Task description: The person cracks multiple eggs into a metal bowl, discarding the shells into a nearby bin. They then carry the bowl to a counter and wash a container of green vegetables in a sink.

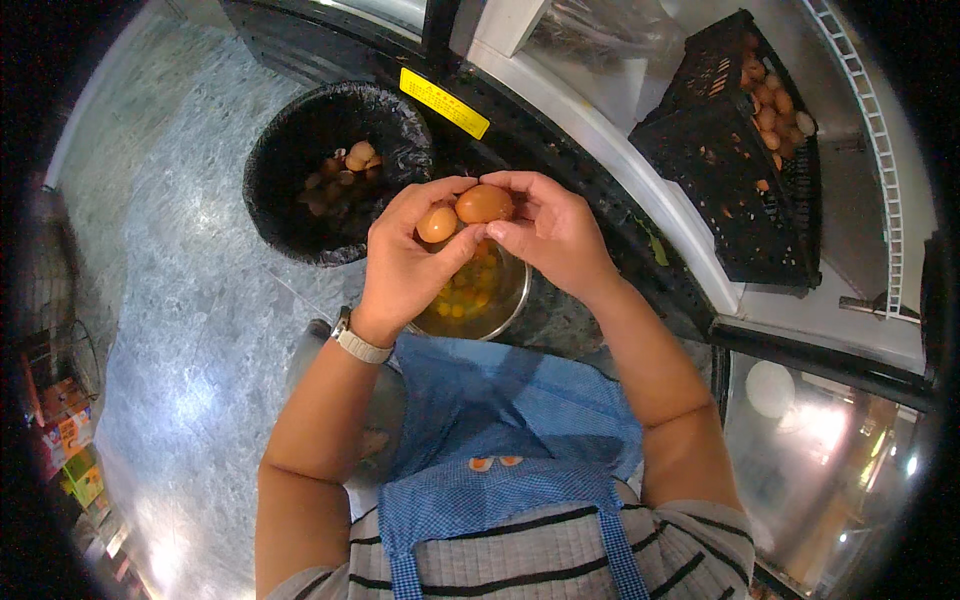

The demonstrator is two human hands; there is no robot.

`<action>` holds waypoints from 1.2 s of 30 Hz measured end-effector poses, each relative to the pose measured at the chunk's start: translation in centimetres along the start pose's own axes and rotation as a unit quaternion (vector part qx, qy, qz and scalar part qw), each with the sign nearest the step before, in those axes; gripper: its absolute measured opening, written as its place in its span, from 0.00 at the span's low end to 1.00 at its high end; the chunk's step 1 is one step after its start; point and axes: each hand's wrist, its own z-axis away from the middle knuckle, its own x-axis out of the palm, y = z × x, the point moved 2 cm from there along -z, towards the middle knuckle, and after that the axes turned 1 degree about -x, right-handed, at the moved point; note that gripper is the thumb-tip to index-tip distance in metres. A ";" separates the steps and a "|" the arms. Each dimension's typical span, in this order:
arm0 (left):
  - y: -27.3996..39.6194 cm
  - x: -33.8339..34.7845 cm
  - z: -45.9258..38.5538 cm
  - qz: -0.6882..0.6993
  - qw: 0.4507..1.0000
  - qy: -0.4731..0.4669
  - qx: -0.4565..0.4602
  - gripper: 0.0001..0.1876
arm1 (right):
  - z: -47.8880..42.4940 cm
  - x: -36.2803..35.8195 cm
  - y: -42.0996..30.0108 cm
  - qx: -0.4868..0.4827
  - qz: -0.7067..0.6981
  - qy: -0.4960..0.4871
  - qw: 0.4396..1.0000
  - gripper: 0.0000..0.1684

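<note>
My left hand (411, 251) cradles a light-brown egg (437, 225) against its curled fingers. Beside it, a darker brown egg (484, 204) rests between the fingers and thumb of my right hand (559, 229). The fingertips and thumbs of both hands meet around this darker egg, whose shell looks whole from above. Right below the hands is a round metal bowl (523, 289), partly hidden by them. Raw eggs (469, 292) with several yellow yolks lie in the bowl.
Left of the bowl stands a bin lined with a black bag (262, 180), with eggshells (360, 155) inside. An open glass-door cabinet at the right has a raised white sill (645, 172) and a black plastic crate (720, 180) of brown eggs (772, 105). My blue apron (510, 405) lies close below the bowl.
</note>
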 end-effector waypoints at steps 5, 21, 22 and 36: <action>0.3 0.6 0.4 -0.006 0.999 0.023 -0.034 0.19 | 0.3 -0.3 -0.5 -0.033 0.187 -0.012 0.982 0.24; 0.7 0.9 0.5 0.113 0.989 -0.058 -0.078 0.20 | 0.6 -2.7 -5.2 -0.155 0.418 -0.123 0.886 0.30; 0.7 0.8 0.6 0.121 0.987 -0.063 -0.083 0.20 | 0.6 -2.7 -5.3 -0.151 0.411 -0.124 0.891 0.30; 2.1 0.0 0.0 0.179 0.973 0.001 -0.146 0.20 | -2.2 -2.4 -5.7 -0.205 0.330 -0.073 0.919 0.21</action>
